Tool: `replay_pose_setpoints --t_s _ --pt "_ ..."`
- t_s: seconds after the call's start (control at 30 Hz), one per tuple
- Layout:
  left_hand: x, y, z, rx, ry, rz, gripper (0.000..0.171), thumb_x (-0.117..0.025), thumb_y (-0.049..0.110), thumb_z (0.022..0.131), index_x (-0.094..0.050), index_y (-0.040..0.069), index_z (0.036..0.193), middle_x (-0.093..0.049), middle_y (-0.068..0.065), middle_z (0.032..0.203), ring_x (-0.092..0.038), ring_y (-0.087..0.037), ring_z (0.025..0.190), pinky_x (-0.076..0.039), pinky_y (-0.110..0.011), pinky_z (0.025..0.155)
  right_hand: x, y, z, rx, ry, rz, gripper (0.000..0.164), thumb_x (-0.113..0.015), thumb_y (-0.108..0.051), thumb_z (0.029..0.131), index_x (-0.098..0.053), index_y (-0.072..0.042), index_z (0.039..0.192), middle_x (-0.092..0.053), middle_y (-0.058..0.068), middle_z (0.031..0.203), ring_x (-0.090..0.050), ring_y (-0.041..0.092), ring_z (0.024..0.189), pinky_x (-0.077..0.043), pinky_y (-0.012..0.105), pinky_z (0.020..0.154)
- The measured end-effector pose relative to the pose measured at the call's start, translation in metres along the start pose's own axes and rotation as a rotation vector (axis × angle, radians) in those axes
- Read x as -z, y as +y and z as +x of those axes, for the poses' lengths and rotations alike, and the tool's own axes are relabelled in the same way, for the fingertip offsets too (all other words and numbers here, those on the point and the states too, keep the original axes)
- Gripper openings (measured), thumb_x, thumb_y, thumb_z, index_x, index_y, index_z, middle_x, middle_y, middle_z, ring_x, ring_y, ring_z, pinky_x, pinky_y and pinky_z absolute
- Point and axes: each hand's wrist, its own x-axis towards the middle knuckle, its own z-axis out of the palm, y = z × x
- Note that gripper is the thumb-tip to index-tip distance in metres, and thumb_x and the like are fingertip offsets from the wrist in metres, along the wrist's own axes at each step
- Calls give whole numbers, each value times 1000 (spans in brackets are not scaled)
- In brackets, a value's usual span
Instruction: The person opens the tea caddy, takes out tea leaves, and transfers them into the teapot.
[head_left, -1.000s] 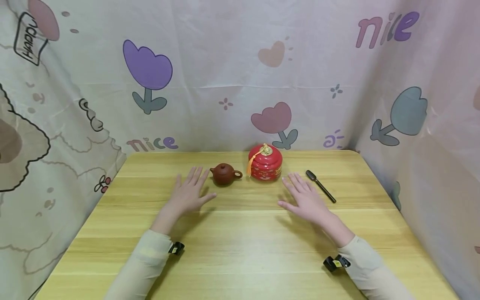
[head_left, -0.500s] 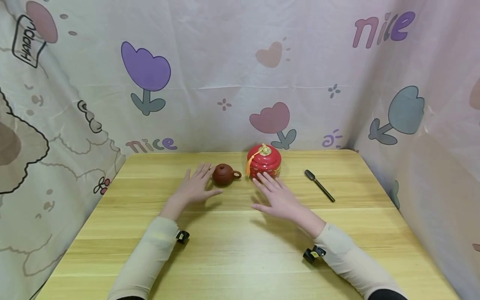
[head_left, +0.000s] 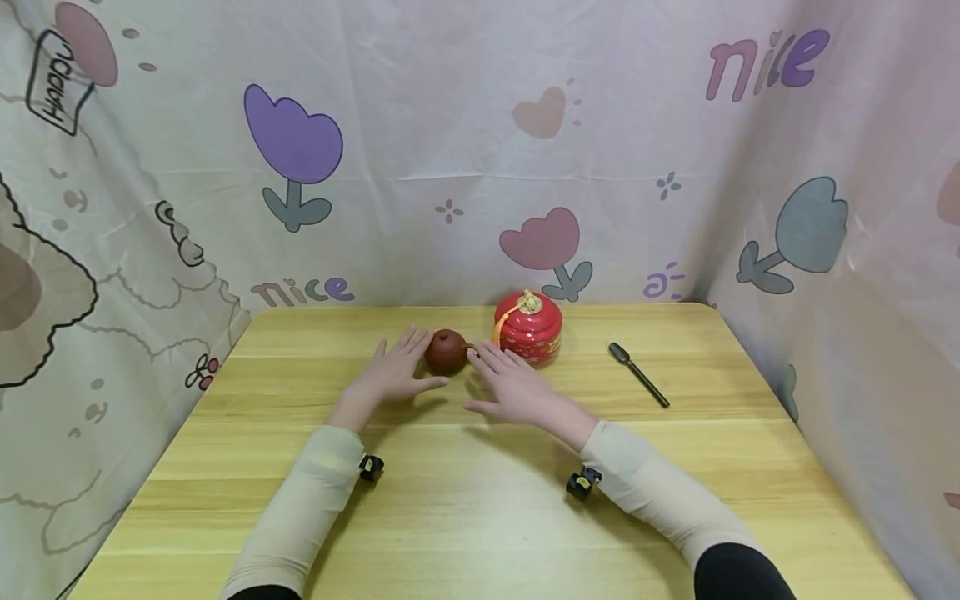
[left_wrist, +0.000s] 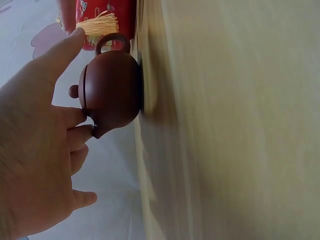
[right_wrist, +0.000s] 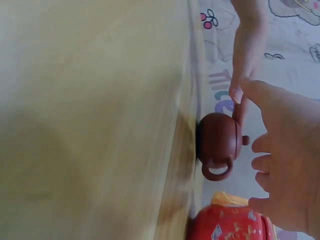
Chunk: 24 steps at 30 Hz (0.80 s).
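Between left hand [head_left: 390, 375] and right hand [head_left: 515, 387]: upright teapot [head_left: 446, 356]. With fingers spread, pinching nothing; can't tell contact at spout [left_wrist: 102, 128]. Best to close evenly from 2 sides, mind likely loose lid [head_left: 444, 338], avoid bumping jar [head_left: 531, 333] just beyond right hand.

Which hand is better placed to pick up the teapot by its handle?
Probably the right hand: the handle of the teapot points toward that side, close to its fingertips. The left hand is at the opposite side, near the spout.
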Motion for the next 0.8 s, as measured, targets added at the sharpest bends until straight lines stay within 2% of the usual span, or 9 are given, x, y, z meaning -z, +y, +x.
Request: replay_pose_setpoints --t_s 0.23,0.4,0.67,0.8 --pt "0 -4 -1 -22 -5 -38 101 -52 71 86 -15 11 157 -12 -9 165 -7 -31 153 -11 -66 118 -5 -9 22 16 -11 -28 85 -46 -65 93 -22 -13 156 -17 5 164 -12 24 153 -18 45 124" --pt "2 -4 -1 -48 -20 -58 101 -57 66 86 -13 10 157 -12 -10 165 -7 -34 153 -11 -67 117 -6 -15 32 -24 -38 -15 87 -44 -66 93 -19 -12 156 -15 6 165 -10 23 153 -17 42 124" --pt "-1 -6 -2 -72 -22 -65 100 -59 61 88 -10 8 157 -13 -14 164 -8 -36 152 -15 -63 118 -11 -16 39 -79 -98 -19 92 -43 -69 92 -11 -13 158 -11 7 165 -13 25 153 -20 46 123" --pt "-1 -6 -4 -82 -8 -76 98 -61 57 89 -12 6 157 -15 -16 163 -11 -39 151 -16 -64 118 -11 -16 39 -77 -111 -18 93 -44 -69 91 -9 -14 158 -10 6 165 -13 26 153 -19 47 123"
